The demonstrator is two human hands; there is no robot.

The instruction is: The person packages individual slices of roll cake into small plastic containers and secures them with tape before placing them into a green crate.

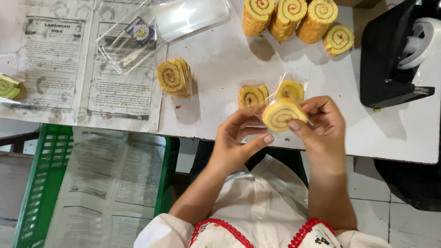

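Both hands hold one yellow swirl cake slice (pixel 281 114) in a clear plastic wrapper just above the near edge of the white table (pixel 216 59). My left hand (pixel 239 140) pinches it from the left, thumb under the slice. My right hand (pixel 324 126) grips its right side with thumb on the front. Behind the held slice lie two more slices, one (pixel 252 95) bare and one (pixel 290 88) in plastic. A small stack of wrapped slices (pixel 174 76) stands further left.
Several thick cake rolls (pixel 294 18) stand at the table's far edge. A black tape dispenser (pixel 395 55) sits at the right. Clear plastic bags (pixel 151 32) lie on newspaper at the left. A green crate (pixel 36 183) lined with newspaper stands below the table.
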